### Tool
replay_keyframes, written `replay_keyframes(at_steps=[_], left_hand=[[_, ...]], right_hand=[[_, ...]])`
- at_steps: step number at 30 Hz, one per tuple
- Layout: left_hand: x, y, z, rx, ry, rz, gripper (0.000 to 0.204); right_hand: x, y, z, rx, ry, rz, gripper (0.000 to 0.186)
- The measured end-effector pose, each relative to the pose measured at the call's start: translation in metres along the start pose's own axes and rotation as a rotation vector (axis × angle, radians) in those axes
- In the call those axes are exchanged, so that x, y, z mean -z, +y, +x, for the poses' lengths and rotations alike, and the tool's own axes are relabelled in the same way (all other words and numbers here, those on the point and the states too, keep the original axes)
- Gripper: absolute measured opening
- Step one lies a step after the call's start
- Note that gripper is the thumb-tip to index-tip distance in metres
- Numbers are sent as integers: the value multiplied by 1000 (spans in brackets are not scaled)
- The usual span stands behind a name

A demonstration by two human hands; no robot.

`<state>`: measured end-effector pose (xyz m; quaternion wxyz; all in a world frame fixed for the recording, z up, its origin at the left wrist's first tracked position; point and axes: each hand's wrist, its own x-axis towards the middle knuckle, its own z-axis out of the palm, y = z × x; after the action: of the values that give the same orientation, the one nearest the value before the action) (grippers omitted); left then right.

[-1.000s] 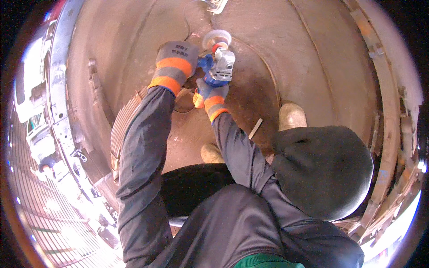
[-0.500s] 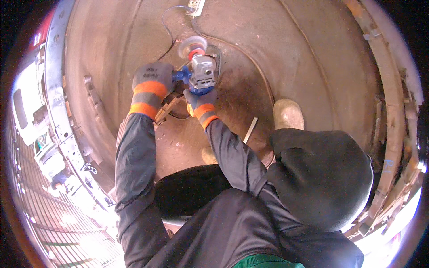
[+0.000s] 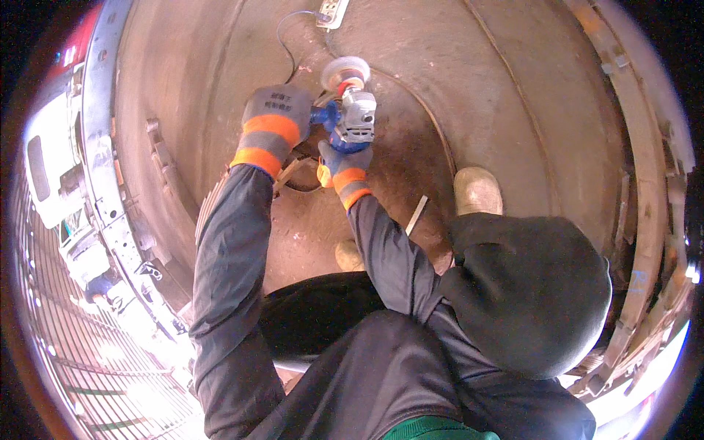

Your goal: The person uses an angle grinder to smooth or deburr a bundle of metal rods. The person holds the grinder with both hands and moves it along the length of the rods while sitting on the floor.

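An angle grinder (image 3: 358, 114) with a silver gear head and blue body is in both my hands, held out over the curved brown metal surface (image 3: 469, 95). My left hand (image 3: 279, 114), in a grey glove with orange bands, is closed round its blue side handle (image 3: 325, 114). My right hand (image 3: 345, 161), gloved alike, grips the blue body from below; part of that body is hidden by the glove. At the tool's far end a round pale disc (image 3: 346, 71) with a red centre looks blurred, close to the surface.
A white power strip (image 3: 332, 13) lies at the top with a cord (image 3: 284, 48) plugged in. Another cable (image 3: 422, 106) curves right of the grinder. A thin pale strip (image 3: 416, 215) lies near my boot (image 3: 478, 192). A raised rusty rim (image 3: 638, 147) edges the right side.
Both hands and the grinder have shifted to the right in the picture, with the disc slightly farther away. The power strip also appears farther right, so the view has moved somewhat.
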<state>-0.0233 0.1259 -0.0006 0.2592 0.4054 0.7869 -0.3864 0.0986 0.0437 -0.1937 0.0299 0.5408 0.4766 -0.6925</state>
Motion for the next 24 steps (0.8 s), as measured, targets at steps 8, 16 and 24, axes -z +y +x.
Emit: replay_keyframes(at_steps=[8,16,24], left_hand=[[-17,-21,-21,85,-32,-51,23],[-7,-13,-18,79,50,-55,24],[-43,-30,-43,141,-66,-65,26]], right_hand=[[-11,3,-16,-25,-402,661,83],[-2,-4,-22,107,-39,468,56],[-7,-1,-44,206,-174,24,55]])
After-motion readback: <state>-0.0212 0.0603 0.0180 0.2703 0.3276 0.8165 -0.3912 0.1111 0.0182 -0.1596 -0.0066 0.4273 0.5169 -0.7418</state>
